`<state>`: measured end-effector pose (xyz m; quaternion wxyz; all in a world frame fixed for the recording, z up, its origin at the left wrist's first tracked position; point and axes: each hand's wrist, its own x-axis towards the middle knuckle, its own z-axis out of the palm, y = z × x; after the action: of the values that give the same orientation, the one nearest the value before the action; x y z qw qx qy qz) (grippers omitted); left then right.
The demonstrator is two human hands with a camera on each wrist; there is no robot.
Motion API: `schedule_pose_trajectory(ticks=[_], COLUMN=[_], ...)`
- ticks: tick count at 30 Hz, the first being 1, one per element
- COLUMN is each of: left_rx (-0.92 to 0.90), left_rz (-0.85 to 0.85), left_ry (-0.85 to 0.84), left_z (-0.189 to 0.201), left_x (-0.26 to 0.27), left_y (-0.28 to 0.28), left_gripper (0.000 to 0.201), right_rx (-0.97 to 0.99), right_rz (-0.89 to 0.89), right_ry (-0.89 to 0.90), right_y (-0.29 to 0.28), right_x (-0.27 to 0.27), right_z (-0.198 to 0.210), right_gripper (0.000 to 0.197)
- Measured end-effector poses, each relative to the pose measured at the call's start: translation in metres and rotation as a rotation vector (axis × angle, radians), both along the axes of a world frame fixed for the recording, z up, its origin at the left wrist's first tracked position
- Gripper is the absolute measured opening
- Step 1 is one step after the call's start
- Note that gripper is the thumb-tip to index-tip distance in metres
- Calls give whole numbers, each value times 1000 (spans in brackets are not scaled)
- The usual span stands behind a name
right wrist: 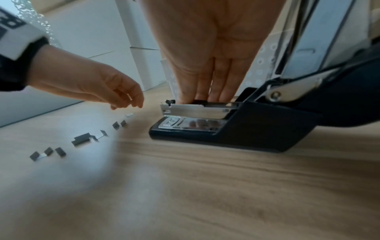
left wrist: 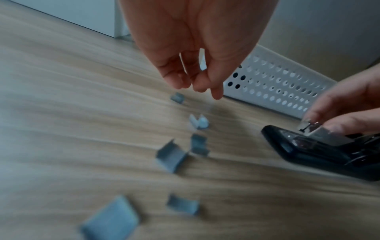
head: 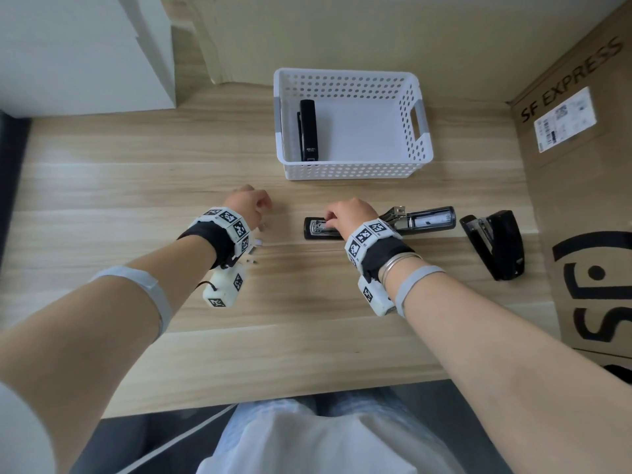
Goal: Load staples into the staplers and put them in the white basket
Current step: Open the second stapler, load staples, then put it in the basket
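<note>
An opened black stapler (head: 312,231) lies flat on the wooden table, its lid (head: 427,218) swung out to the right. My right hand (head: 330,222) holds the front of its metal magazine (right wrist: 195,110) between fingertips and thumb (left wrist: 337,126). Several short strips of staples (left wrist: 171,156) lie scattered left of the stapler. My left hand (left wrist: 197,87) hovers just over them, fingers loosely curled, with nothing visible in it. The white basket (head: 352,171) stands behind, with one black stapler (head: 308,131) along its left wall. Another black stapler (head: 499,248) lies at the right.
A large cardboard box (head: 581,200) walls off the table's right side. A white box (head: 85,53) stands at the rear left. The table's front edge (head: 273,398) runs just above my lap.
</note>
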<state>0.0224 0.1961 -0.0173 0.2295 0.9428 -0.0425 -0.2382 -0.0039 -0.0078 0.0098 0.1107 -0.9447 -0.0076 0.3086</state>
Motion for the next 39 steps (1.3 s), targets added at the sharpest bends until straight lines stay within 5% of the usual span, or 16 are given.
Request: schedule_pose_trajectory(ticks=[9,12,22,32,39], left_rx=[144,134,41,80,-302], left_rz=[-121,-105,-24,-65,16], left_ry=[108,144,36,-5,102], left_z=[-5,-8,-15,-3,14], left_x=[-15,-17,-12,-8,-5], left_y=[15,11,-2,-15,-39], left_gripper=[24,35,17,23,13], right_rx=[-22,-10,-6,-1,113], right_rz=[4,8,11,-5,-57], right_ry=[-56,-86,-113,-107,-130], right_y=[1,3,1,0,2], right_x=[3,1,-2,-3,0], right_z=[4,3,2,4,12], right_gripper=[24,25,20,19,19])
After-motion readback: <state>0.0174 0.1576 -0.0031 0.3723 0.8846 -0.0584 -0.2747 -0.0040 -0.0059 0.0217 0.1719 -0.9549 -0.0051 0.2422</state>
